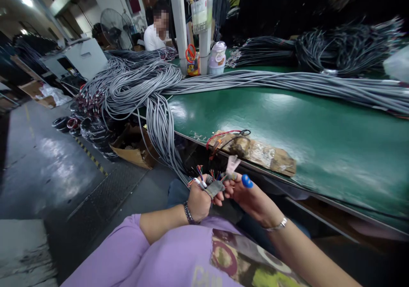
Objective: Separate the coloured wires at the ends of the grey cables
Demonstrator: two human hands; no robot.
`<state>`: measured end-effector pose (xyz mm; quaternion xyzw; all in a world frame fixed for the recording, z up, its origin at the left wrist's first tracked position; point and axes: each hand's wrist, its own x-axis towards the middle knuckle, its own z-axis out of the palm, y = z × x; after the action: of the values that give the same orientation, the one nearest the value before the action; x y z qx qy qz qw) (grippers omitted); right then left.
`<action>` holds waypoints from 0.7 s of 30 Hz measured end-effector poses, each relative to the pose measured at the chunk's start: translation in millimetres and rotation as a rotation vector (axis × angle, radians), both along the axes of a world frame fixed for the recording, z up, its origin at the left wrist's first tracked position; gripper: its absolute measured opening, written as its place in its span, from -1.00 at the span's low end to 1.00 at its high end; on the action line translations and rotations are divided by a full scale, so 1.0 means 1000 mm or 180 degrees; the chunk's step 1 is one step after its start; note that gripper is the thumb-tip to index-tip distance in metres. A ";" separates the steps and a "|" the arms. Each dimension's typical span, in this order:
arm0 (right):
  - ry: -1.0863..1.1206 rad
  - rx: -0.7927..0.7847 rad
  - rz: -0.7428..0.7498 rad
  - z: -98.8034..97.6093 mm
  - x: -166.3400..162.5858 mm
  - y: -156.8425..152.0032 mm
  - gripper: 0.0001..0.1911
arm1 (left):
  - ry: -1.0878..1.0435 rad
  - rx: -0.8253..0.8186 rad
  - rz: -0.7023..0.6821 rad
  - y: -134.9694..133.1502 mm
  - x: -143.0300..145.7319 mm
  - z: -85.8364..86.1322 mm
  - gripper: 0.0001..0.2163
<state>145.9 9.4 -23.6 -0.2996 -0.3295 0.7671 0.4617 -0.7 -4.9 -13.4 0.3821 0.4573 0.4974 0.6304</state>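
Observation:
My left hand (198, 202) is closed around the ends of several grey cables (162, 129), which hang down from the table to it. Thin coloured wires (200, 171) fan out above the fist, and a flat grey piece (214, 188) lies across its fingers. Close beside it, my right hand (251, 199) has its fingers bent in a pinch at a cable end with a pale pinkish strip (232, 165) sticking up. A blue finger cover (247, 181) sits on one right-hand digit. The exact contact between the fingertips and the cable is partly hidden.
The green table (319, 129) carries a taped cardboard strip (265, 154) with red and black leads along its front edge. A long grey cable bundle (271, 80) crosses behind. Orange-handled scissors (191, 52) and a lilac bottle (217, 58) stand by the post. A co-worker (155, 35) sits beyond.

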 end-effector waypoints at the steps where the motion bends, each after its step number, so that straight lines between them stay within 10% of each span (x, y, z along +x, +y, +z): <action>1: -0.0169 0.0076 0.0008 0.000 0.001 -0.004 -0.57 | 0.0017 0.0011 0.0006 -0.001 -0.002 -0.002 -0.65; 21: -0.0207 -0.0119 0.0096 -0.001 -0.006 -0.005 -0.70 | -0.0449 -0.0079 -0.0835 -0.001 -0.018 -0.009 -0.59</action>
<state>140.3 4.4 -25.0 -0.3280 -0.3344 0.7699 0.4334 -19.0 -6.0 -22.6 0.3949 0.3642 0.4306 0.7252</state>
